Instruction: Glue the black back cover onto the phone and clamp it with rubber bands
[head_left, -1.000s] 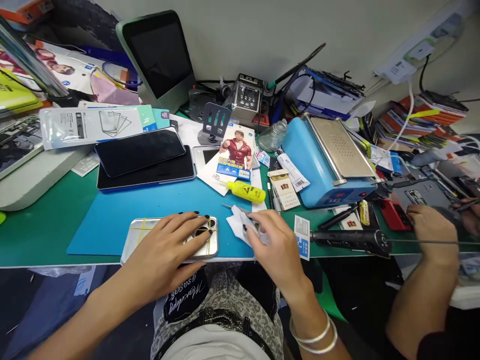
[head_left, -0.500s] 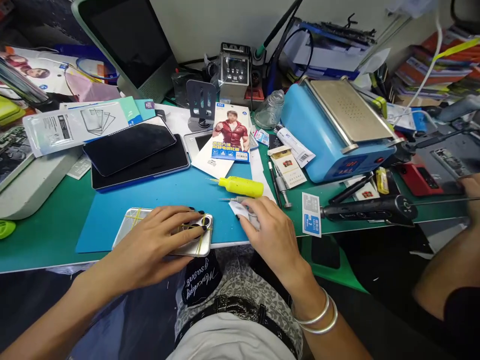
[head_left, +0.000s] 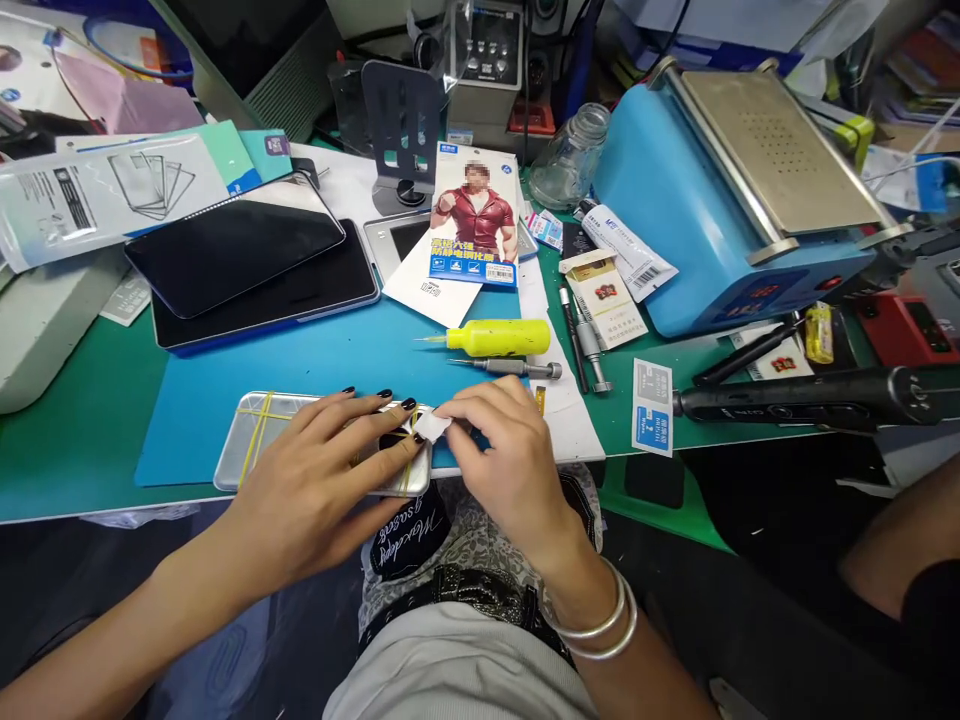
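A silver-backed phone (head_left: 244,445) bound with yellow rubber bands lies at the front edge of the blue mat (head_left: 315,350). My left hand (head_left: 315,470) rests over it, fingers across its camera end and thumb along the near side, holding it. In my right hand (head_left: 502,450), a small white wipe (head_left: 433,426) is pinched between thumb and fingers and touches the phone's camera end. Part of the camera area is hidden by the wipe and fingers. Just beyond my right hand lie a yellow needle bottle (head_left: 506,338) and a grey screwdriver (head_left: 510,367).
Two dark phone screens (head_left: 240,245) lie stacked at the left. A blue heating-plate machine (head_left: 675,200) stands at the back right, near a glass jar (head_left: 566,165). A black electric tool (head_left: 795,398) lies at the right. Another person's arm (head_left: 900,540) shows at the right edge.
My right hand has moved left with the white wipe, from beside the screwdriver to the phone's camera end. My left hand stays on the phone. The view has tilted down.
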